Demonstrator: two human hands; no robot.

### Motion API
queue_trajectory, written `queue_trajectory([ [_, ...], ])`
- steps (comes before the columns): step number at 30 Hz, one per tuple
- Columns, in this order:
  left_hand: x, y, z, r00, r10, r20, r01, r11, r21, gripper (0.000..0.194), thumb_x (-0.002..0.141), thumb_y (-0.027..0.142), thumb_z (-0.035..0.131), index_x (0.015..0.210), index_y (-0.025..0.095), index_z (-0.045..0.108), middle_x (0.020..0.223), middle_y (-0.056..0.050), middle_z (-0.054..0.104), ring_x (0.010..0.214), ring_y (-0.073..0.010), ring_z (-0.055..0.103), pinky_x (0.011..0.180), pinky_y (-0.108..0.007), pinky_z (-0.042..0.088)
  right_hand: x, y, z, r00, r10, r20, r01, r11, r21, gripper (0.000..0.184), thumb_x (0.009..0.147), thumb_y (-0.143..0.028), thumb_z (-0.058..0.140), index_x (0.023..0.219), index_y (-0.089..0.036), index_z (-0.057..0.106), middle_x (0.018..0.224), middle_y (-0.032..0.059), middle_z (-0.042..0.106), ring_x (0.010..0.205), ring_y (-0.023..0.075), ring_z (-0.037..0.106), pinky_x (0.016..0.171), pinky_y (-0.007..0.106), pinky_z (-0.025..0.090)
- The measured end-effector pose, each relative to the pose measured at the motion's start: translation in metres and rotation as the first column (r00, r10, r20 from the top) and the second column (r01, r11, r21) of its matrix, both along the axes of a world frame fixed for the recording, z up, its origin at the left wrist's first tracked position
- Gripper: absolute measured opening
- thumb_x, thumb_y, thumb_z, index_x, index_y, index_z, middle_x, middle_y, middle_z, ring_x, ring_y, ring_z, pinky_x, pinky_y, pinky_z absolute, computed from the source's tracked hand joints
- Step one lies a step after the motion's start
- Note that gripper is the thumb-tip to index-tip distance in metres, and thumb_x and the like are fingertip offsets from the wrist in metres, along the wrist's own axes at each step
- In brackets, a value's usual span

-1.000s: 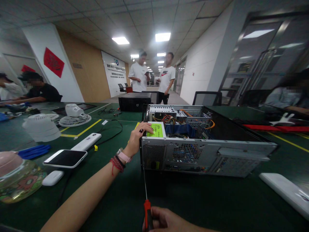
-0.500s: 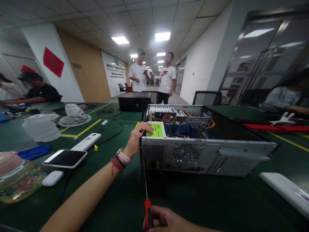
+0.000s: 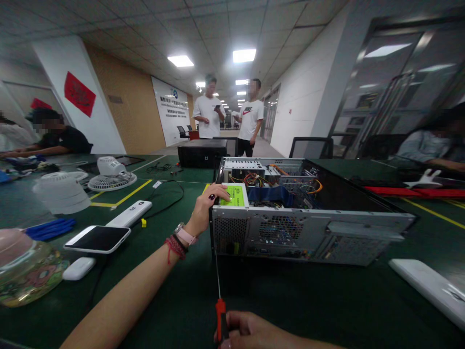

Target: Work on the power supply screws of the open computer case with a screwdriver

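One computer case point(image 3: 312, 232) lies on its side on the green table point(image 3: 290, 300), its upper side open and its rear panel facing the wearer. Access is therefore complete: the boxed unit with the green label point(image 3: 238, 195), judged a power supply, sits in the case's near left corner, behind the rear grille. The left hand point(image 3: 203, 211) reaches over the case edge, fingers resting on that label; its thumb is hidden, so whether it grips or merely steadies cannot be told. The right hand point(image 3: 247, 329) is closed around the handle of a red-and-black screwdriver point(image 3: 221, 312), whose tip appears to meet the panel's lower left corner. Fastening work there is judged unfinished. Screw heads are too small to verify; turning direction and the count outstanding cannot be established.
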State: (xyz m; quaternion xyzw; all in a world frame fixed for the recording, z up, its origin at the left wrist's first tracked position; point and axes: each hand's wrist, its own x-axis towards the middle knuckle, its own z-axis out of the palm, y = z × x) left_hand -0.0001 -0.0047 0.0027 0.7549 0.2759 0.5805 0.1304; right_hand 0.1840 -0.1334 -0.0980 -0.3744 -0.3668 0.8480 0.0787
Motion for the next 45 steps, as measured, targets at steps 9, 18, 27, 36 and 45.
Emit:
queue_trajectory([
  [9,0.000,0.001,0.000,1.000,0.023,-0.011,-0.023,1.000,0.004,0.047,0.092,0.033,0.024,0.077,0.017,0.065,0.092,-0.009,0.069,0.106,-0.0248,0.058,0.108,-0.045,0.035,0.002,-0.003,0.011,0.998,-0.009,0.056,0.009,1.000,-0.006,0.070,0.030,-0.044,0.091,0.088,-0.013,0.066,0.073,-0.0027,0.066,0.059,0.0038,0.058,0.061,0.018,0.038],
  [18,0.000,0.000,0.000,1.000,-0.007,0.006,0.007,1.000,0.006,0.047,0.092,0.033,0.024,0.077,0.016,0.066,0.091,-0.009,0.068,0.105,-0.0259,0.057,0.107,-0.045,0.034,0.001,-0.001,0.006,0.999,-0.038,-0.020,0.038,0.999,0.015,0.064,0.033,-0.042,0.092,0.081,-0.013,0.061,0.068,-0.0049,0.064,0.056,0.0025,0.054,0.056,0.016,0.034],
  [27,0.000,0.001,-0.001,0.999,0.033,-0.013,-0.033,0.999,-0.004,0.049,0.092,0.036,0.023,0.077,0.018,0.065,0.093,-0.009,0.069,0.106,-0.0248,0.058,0.107,-0.044,0.035,0.002,-0.001,-0.008,0.994,0.021,-0.111,-0.013,0.997,0.073,0.055,0.043,-0.041,0.090,0.087,-0.017,0.069,0.085,-0.0028,0.067,0.067,0.0032,0.059,0.066,0.019,0.037],
  [36,0.000,0.002,-0.002,1.000,0.025,-0.009,-0.025,1.000,0.001,0.048,0.092,0.034,0.023,0.077,0.018,0.065,0.091,-0.009,0.069,0.106,-0.0247,0.058,0.108,-0.045,0.034,0.001,0.000,-0.008,0.995,0.016,-0.099,-0.015,1.000,0.015,0.056,0.040,-0.039,0.091,0.085,-0.016,0.069,0.074,-0.0032,0.068,0.060,0.0030,0.059,0.061,0.016,0.038],
  [45,0.000,0.001,-0.001,1.000,0.005,-0.001,-0.005,1.000,0.011,0.047,0.092,0.034,0.024,0.077,0.018,0.065,0.093,-0.008,0.069,0.106,-0.0249,0.057,0.107,-0.044,0.034,0.000,0.002,-0.012,0.991,0.062,-0.119,-0.061,0.998,0.007,0.058,0.040,-0.035,0.092,0.087,-0.012,0.068,0.077,-0.0008,0.070,0.064,0.0042,0.062,0.065,0.016,0.041],
])
